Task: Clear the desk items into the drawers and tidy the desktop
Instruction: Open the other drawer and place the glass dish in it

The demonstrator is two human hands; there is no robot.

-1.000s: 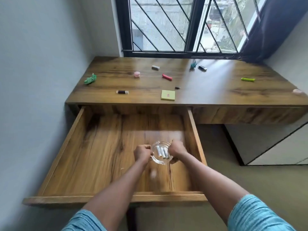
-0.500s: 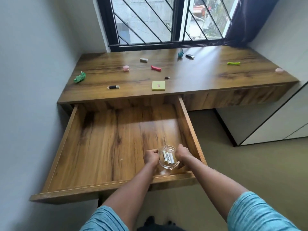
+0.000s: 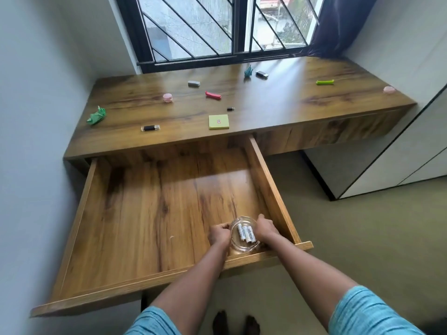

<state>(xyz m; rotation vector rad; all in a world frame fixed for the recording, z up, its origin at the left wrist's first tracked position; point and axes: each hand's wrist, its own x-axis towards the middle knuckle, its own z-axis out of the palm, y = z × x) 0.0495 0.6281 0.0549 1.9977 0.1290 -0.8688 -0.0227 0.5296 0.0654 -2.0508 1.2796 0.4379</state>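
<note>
A clear glass dish (image 3: 242,247) with three white batteries (image 3: 246,234) sits in the near right corner of the open wooden drawer (image 3: 135,213). My left hand (image 3: 219,235) grips its left rim and my right hand (image 3: 265,228) grips its right rim. On the desktop (image 3: 278,105) lie a yellow sticky pad (image 3: 218,121), a black USB stick (image 3: 150,128), a green paper figure (image 3: 97,115), a pink jar (image 3: 167,97), a red clip (image 3: 213,95), a grey eraser (image 3: 194,83), a small black piece (image 3: 230,109), a teal paper crane (image 3: 248,71), a second USB stick (image 3: 262,74) and a green clip (image 3: 324,82).
A pink round object (image 3: 389,89) sits at the desk's right end beside a white cabinet (image 3: 399,153). A barred window (image 3: 217,27) and dark curtain (image 3: 338,27) stand behind the desk. A wall runs along the left. My feet (image 3: 235,322) show below on the floor.
Both hands carried the glass dish from mid-drawer toward the near right corner and lowered it there. The camera view pulled back and rose.
</note>
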